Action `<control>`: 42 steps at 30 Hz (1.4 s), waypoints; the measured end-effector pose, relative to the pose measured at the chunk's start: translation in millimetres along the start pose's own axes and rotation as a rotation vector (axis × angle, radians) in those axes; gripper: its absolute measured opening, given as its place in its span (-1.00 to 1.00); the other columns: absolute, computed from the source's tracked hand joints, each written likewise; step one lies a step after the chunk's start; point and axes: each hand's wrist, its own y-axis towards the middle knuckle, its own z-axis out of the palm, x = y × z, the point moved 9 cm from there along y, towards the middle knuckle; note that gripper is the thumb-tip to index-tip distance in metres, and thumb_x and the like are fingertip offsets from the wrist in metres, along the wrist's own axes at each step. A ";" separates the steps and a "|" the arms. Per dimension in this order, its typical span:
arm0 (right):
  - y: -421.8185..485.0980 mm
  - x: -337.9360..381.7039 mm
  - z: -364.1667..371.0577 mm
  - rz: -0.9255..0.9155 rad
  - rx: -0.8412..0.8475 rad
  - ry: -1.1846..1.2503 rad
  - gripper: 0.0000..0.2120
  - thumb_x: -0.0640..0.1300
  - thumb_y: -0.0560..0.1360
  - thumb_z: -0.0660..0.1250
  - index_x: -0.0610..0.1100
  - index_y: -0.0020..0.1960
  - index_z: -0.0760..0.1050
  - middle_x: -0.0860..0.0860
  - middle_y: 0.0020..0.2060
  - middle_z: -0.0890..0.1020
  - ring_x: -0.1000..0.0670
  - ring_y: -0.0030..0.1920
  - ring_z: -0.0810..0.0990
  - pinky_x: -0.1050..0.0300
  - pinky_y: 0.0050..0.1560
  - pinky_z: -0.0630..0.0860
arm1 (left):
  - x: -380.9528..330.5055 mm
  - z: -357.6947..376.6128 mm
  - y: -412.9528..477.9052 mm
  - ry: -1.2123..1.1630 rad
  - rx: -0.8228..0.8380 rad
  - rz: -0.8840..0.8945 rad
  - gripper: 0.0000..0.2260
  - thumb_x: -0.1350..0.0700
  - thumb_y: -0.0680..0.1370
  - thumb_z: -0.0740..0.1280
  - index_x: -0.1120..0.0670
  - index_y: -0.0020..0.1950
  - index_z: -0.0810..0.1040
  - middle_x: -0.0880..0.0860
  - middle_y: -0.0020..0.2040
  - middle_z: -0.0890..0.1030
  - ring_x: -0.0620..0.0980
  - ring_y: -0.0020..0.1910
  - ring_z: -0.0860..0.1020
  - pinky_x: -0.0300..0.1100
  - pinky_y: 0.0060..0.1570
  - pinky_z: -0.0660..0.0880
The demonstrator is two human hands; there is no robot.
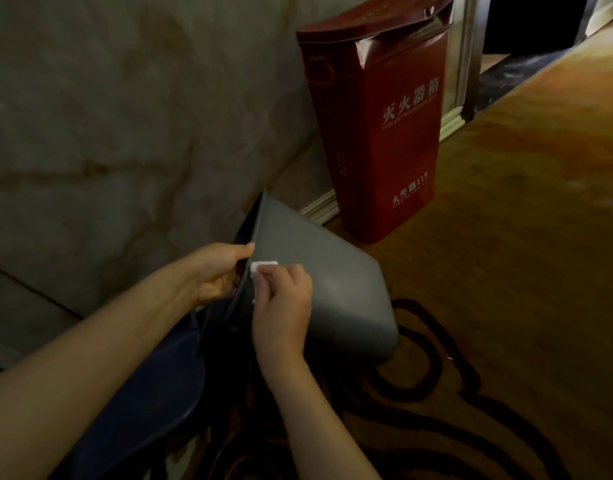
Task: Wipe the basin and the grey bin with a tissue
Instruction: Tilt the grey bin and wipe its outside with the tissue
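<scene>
The grey bin (332, 282) is tipped on its side, its open mouth facing left and its base pointing right over the carpet. My left hand (215, 271) grips the bin's rim, thumb on the outside and fingers inside. My right hand (284, 303) presses a small folded white tissue (262, 266) against the bin's outer wall just beside the rim. A dark blue basin (152, 393) lies below my left forearm, partly hidden by both arms.
A tall red fire-extinguisher box (377, 133) stands against the wall just behind the bin. A pale marble wall (125, 116) fills the left. Patterned brown carpet (506, 271) spreads to the right, with a doorway (526, 26) at the top right.
</scene>
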 end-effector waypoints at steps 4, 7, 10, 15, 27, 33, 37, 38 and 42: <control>33.0 -75.8 -28.7 0.326 -0.053 -0.066 -0.86 -0.20 0.50 0.29 -0.21 -0.02 0.60 -0.14 -0.02 0.55 -0.12 0.01 0.52 0.04 0.07 0.44 | 5.3 -3.3 2.2 0.064 0.017 0.007 -0.73 0.10 0.61 0.09 0.08 -0.15 0.54 -0.01 -0.46 0.67 -0.10 -0.48 0.62 -0.21 -0.42 0.54; 38.3 -135.5 -63.1 0.530 -0.147 -0.185 -0.83 -0.20 0.52 0.27 -0.21 0.03 0.59 -0.13 0.05 0.54 -0.11 0.06 0.51 0.06 0.11 0.41 | 7.8 -5.8 1.9 0.081 0.018 0.002 -0.74 0.10 0.61 0.09 0.08 -0.14 0.54 -0.02 -0.47 0.65 -0.07 -0.43 0.60 -0.20 -0.40 0.51; 36.5 -174.5 -87.5 0.668 -0.198 -0.238 -0.84 -0.18 0.51 0.28 -0.16 0.05 0.57 -0.10 0.08 0.52 -0.09 0.11 0.49 -0.02 0.17 0.45 | 9.0 -8.8 0.0 0.076 0.009 -0.004 -0.74 0.11 0.61 0.08 0.09 -0.15 0.52 -0.02 -0.51 0.63 -0.07 -0.48 0.59 -0.26 -0.49 0.52; 36.8 -201.1 -101.5 0.779 -0.219 -0.226 -0.87 -0.17 0.51 0.29 -0.16 0.03 0.55 -0.10 0.10 0.51 -0.10 0.10 0.50 -0.08 0.17 0.48 | 11.1 -17.1 0.8 0.073 -0.040 0.000 -0.75 0.11 0.60 0.12 0.11 -0.20 0.51 -0.02 -0.53 0.61 -0.09 -0.51 0.56 -0.32 -0.55 0.49; 39.8 -143.3 -47.4 0.535 -0.124 -0.244 -0.89 -0.18 0.51 0.29 -0.14 -0.01 0.56 -0.08 0.03 0.53 -0.03 0.01 0.49 0.00 0.11 0.47 | -16.1 -39.2 21.5 0.147 -0.160 0.111 -0.81 0.21 0.61 0.08 0.11 -0.02 0.49 0.02 -0.27 0.62 -0.06 -0.32 0.60 -0.28 -0.40 0.57; 31.2 -21.3 41.2 0.005 0.079 -0.016 -0.92 -0.24 0.44 0.35 -0.18 -0.11 0.62 -0.14 -0.13 0.55 -0.10 -0.06 0.47 0.20 -0.08 0.32 | -11.2 -37.9 17.7 0.183 -0.116 0.157 -0.79 0.19 0.61 0.10 0.07 -0.12 0.49 0.07 -0.20 0.59 -0.01 -0.21 0.50 -0.14 -0.18 0.44; 45.2 -13.3 43.8 -0.080 0.081 -0.011 -0.91 -0.23 0.46 0.33 -0.20 -0.08 0.59 -0.15 -0.12 0.54 -0.09 -0.06 0.45 0.15 -0.07 0.36 | -5.5 -35.4 11.4 0.216 -0.105 0.206 -0.80 0.20 0.61 0.09 0.10 0.03 0.51 0.08 -0.09 0.59 -0.03 -0.13 0.55 -0.20 -0.14 0.50; 54.1 -26.0 36.0 -0.025 0.047 -0.021 -0.89 -0.23 0.47 0.32 -0.21 -0.05 0.59 -0.15 -0.09 0.54 -0.10 -0.03 0.47 0.15 -0.04 0.37 | -3.6 -33.9 9.6 0.220 -0.088 0.212 -0.79 0.19 0.61 0.09 0.07 0.02 0.51 0.05 -0.08 0.60 -0.07 -0.14 0.58 -0.26 -0.19 0.54; 75.5 -111.0 -15.1 0.349 -0.124 -0.124 -0.83 -0.20 0.51 0.28 -0.22 0.05 0.57 -0.15 0.06 0.53 -0.11 0.07 0.49 0.09 0.10 0.39 | 1.6 -33.7 6.5 0.195 -0.065 0.206 -0.78 0.18 0.61 0.09 -0.01 -0.06 0.50 -0.05 -0.11 0.60 -0.21 -0.24 0.61 -0.41 -0.39 0.53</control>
